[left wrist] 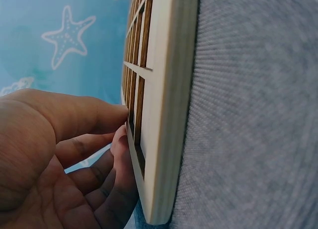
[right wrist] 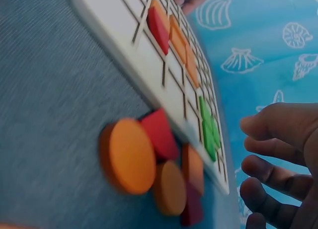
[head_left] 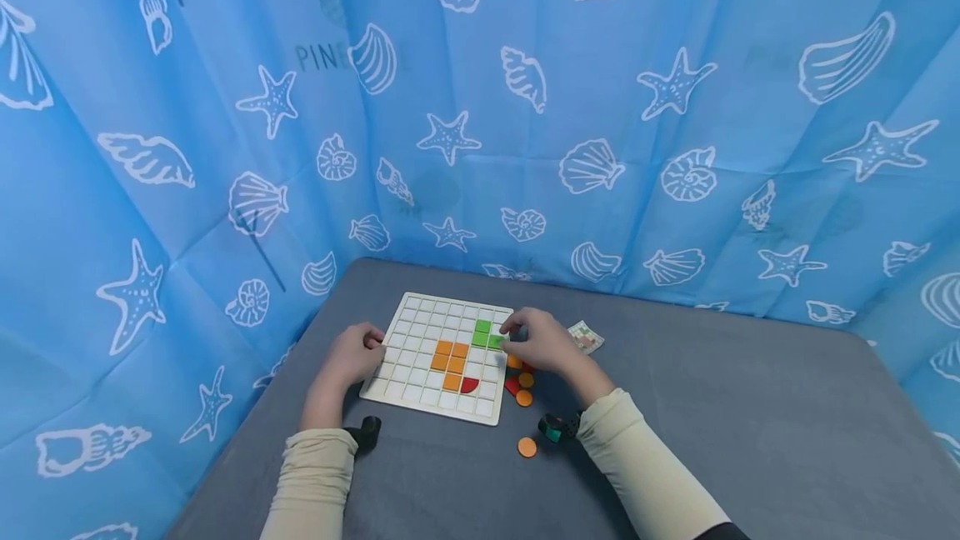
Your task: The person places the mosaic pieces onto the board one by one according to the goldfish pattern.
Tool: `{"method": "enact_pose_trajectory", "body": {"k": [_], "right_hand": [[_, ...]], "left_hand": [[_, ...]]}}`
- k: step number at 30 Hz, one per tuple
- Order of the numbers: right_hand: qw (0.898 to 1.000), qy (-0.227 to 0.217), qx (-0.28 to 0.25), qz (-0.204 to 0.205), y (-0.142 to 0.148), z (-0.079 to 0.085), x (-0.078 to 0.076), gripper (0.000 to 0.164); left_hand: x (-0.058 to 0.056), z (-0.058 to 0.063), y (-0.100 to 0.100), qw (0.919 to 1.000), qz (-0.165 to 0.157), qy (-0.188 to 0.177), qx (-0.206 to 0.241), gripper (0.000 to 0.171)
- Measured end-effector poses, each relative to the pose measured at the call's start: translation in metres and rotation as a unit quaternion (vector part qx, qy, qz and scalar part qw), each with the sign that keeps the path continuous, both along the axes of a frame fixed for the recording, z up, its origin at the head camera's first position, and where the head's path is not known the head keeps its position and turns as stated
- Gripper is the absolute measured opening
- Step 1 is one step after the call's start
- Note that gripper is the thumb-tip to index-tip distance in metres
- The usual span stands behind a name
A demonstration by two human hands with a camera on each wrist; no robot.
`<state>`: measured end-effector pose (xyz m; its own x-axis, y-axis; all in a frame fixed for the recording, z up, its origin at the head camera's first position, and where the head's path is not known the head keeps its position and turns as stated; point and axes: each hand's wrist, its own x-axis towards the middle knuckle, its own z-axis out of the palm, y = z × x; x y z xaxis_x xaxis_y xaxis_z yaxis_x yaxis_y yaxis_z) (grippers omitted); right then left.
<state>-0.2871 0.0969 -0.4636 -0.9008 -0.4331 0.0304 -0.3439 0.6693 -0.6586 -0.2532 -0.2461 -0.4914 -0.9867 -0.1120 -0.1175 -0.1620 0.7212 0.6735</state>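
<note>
A pale wooden grid board [head_left: 423,397] lies on the grey tabletop. My left hand [head_left: 352,357] holds its left edge; in the left wrist view the thumb [left wrist: 94,114] meets the rim with the other fingers curled beside it. My right hand [head_left: 543,344] hovers at the board's right side, beside green square pieces [head_left: 482,333] in the grid. In the right wrist view its fingers [right wrist: 273,164] are loosely bent, apart from the board, with nothing visible between them. Orange squares [head_left: 456,363] and a red quarter-round piece [head_left: 469,385] also sit on the board.
Orange discs [head_left: 524,398] and red pieces [right wrist: 159,134] lie loose against the board's right edge. One orange disc [head_left: 527,447] lies closer to me. A small patterned card [head_left: 587,337] rests beyond my right hand. A blue seashell curtain [head_left: 480,148] hangs behind the table.
</note>
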Motion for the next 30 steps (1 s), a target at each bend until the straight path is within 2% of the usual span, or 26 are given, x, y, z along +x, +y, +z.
{"method": "enact_pose_trajectory", "body": {"k": [11,21,30], "right_hand": [[1.0,-0.016,0.02,0.003,0.018,-0.016,0.003,0.019],[0.999,-0.029,0.034,-0.003,0.015,-0.016,0.008,0.023],[0.999,-0.035,0.039,-0.009,0.013,-0.018,0.007,0.019]], "left_hand": [[0.0,-0.001,0.0,1.0,0.0,0.006,0.001,0.027],[0.002,-0.002,0.0,1.0,0.0,0.004,-0.001,0.026],[0.0,-0.001,0.001,1.0,0.005,0.001,0.003,0.028]]}}
